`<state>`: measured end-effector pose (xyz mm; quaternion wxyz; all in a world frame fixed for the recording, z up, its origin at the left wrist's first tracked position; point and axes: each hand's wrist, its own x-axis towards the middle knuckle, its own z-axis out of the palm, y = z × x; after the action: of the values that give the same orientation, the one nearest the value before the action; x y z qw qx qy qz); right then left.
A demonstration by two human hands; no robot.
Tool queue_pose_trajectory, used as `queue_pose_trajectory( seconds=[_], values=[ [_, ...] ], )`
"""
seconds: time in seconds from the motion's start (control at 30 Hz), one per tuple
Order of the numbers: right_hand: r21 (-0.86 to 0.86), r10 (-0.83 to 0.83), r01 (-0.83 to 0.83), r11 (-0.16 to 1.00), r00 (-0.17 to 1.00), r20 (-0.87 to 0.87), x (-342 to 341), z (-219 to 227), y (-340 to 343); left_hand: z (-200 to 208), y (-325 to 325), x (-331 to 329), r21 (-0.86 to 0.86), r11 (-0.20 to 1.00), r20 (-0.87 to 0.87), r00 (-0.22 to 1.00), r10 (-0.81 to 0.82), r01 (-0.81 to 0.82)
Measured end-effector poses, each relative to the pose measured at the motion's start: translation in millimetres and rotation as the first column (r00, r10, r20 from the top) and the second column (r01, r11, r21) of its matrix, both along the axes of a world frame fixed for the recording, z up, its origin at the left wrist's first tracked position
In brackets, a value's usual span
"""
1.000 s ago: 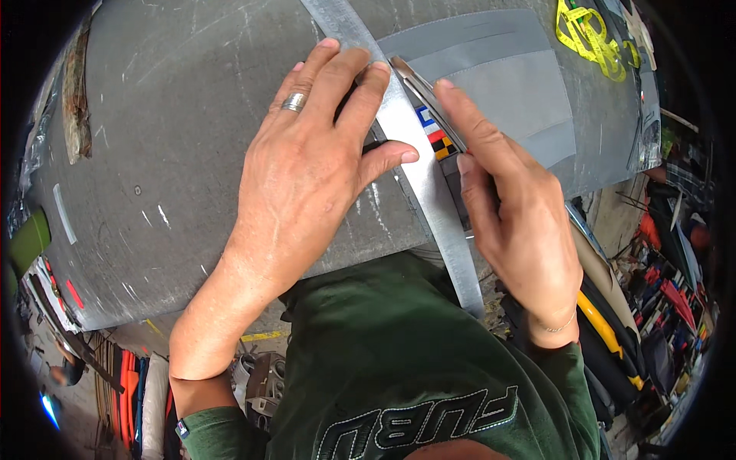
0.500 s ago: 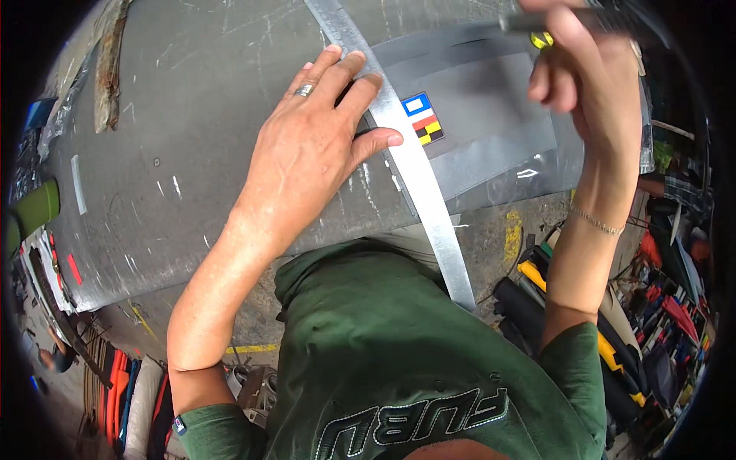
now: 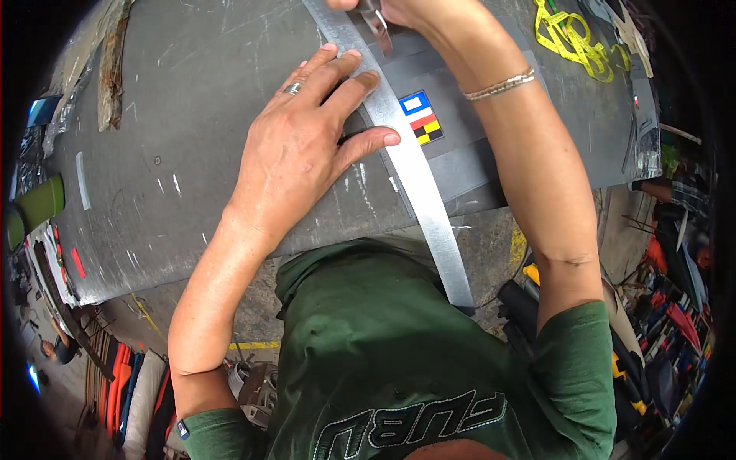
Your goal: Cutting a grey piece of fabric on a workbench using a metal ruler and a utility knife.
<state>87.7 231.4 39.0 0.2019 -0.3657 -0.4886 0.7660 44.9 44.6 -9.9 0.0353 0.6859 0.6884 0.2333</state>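
A long metal ruler (image 3: 425, 180) lies slantwise across dark grey sheet material on the table, its near end jutting past the edge toward my shirt. My left hand (image 3: 307, 138), a ring on one finger, rests on it with fingers spread, the thumb and fingertips pressing its surface. At the top edge my right hand (image 3: 410, 9), partly cut off, grips a utility knife (image 3: 376, 19). The blade points down close to the ruler's right side. Right of the ruler sits a small patch (image 3: 422, 116) of coloured flag squares on a grey piece (image 3: 460, 170), partly covered by my right forearm.
A yellow tape measure (image 3: 571, 38) lies loosely coiled at the far right of the table (image 3: 153, 222). A weathered wood strip (image 3: 115, 69) is at the far left, above a green roll (image 3: 38, 203). Rolls of material (image 3: 142, 406) stand on the floor at both sides.
My right hand has swung left with the knife, from above the right part of the table to beside the ruler's upper end. The tape measure has come into view. My left hand stays on the ruler.
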Motion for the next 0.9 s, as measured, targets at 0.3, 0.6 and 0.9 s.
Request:
queue_pose_trajectory(
  seconds=[0.3, 0.6, 0.9],
  values=[
    [0.004, -0.035, 0.035, 0.999, 0.960, 0.277, -24.3, -31.7, -1.1, 0.3, -2.2, -0.7, -0.028, 0.999, 0.003, 1.000, 0.027, -0.027],
    [0.093, 0.127, -0.121, 0.988, 0.990, -0.058, -15.0, -50.2, 6.7, -0.5, -1.2, -1.6, -0.016, 1.000, 0.011, 1.000, 0.019, -0.018],
    [0.101, 0.111, -0.102, 0.990, 0.990, -0.085, -16.4, -54.6, 5.8, -2.1, -3.2, -2.9, -0.038, 0.999, 0.016, 1.000, 0.027, -0.027]
  ],
)
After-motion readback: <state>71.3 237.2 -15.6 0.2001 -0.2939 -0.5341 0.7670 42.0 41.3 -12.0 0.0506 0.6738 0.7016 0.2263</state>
